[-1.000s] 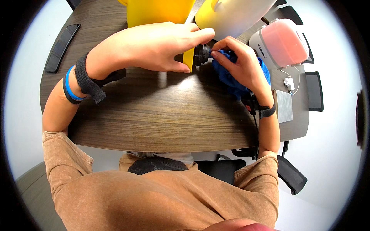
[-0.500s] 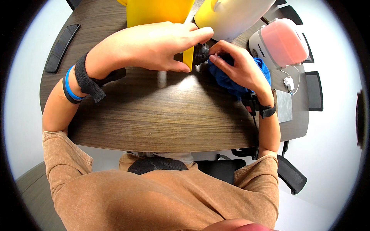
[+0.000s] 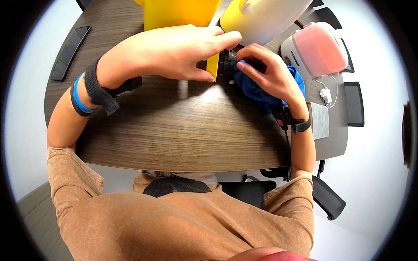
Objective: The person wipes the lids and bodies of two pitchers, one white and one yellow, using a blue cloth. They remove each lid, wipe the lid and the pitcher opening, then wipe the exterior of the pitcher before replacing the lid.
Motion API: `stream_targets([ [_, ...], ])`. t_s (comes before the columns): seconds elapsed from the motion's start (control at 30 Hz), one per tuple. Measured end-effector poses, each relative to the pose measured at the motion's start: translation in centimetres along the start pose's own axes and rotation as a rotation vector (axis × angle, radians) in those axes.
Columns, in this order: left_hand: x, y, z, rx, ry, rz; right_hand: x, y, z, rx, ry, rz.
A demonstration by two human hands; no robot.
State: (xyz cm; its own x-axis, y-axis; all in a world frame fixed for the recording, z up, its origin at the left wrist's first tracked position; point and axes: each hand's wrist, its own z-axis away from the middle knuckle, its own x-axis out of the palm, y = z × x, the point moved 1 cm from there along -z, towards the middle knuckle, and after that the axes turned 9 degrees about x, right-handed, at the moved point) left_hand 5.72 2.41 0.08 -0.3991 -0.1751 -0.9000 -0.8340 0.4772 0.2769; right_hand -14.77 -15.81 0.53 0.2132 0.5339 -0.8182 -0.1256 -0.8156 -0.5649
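My left hand [image 3: 174, 53] is closed round a yellow piece [image 3: 212, 67], with its thumb below and its fingers above. A black ribbed round part [image 3: 227, 61] joins the yellow piece on its right side. At the right end of that black part, my right hand [image 3: 272, 74] has its thumb and forefinger curled together in a pinch. A bunched blue cloth [image 3: 257, 93] lies under the right palm; whether the hidden fingers grip it I cannot tell. Most of the yellow piece is covered by my left hand.
Behind my hands stand a yellow container [image 3: 180, 13] and a white-and-yellow one [image 3: 265, 19]. A pink-lidded appliance [image 3: 320, 48] with a white plug [image 3: 325, 94] is at the right, near a grey flat sheet [image 3: 320, 119]. A black phone [image 3: 71, 53] lies far left.
Both hands keep nearly the same place and hold. The blue cloth has shifted very slightly beneath my right hand.
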Motion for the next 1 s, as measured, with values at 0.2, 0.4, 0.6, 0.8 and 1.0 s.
stream_targets([
  [0.2, -0.1, 0.1, -0.1, -0.007, -0.014, 0.004, 0.0, -0.5, 0.4, -0.023, -0.005, 0.013],
  [0.4, 0.0, 0.1, -0.1, -0.017, 0.001, 0.014, 0.2, 0.1, 0.2, -0.025, 0.095, 0.041],
  [0.6, -0.1, 0.2, -0.3, -0.012, -0.009, 0.014, 1.0, -0.1, 0.3, 0.081, 0.153, -0.048],
  [0.8, -0.1, 0.1, 0.0, -0.021, -0.006, 0.011, 0.4, -0.4, 0.1, 0.004, 0.117, -0.009],
  [1.0, -0.3, 0.3, -0.1, -0.002, -0.011, 0.023, 0.8, -0.3, 0.0, 0.009, 0.179, -0.182],
])
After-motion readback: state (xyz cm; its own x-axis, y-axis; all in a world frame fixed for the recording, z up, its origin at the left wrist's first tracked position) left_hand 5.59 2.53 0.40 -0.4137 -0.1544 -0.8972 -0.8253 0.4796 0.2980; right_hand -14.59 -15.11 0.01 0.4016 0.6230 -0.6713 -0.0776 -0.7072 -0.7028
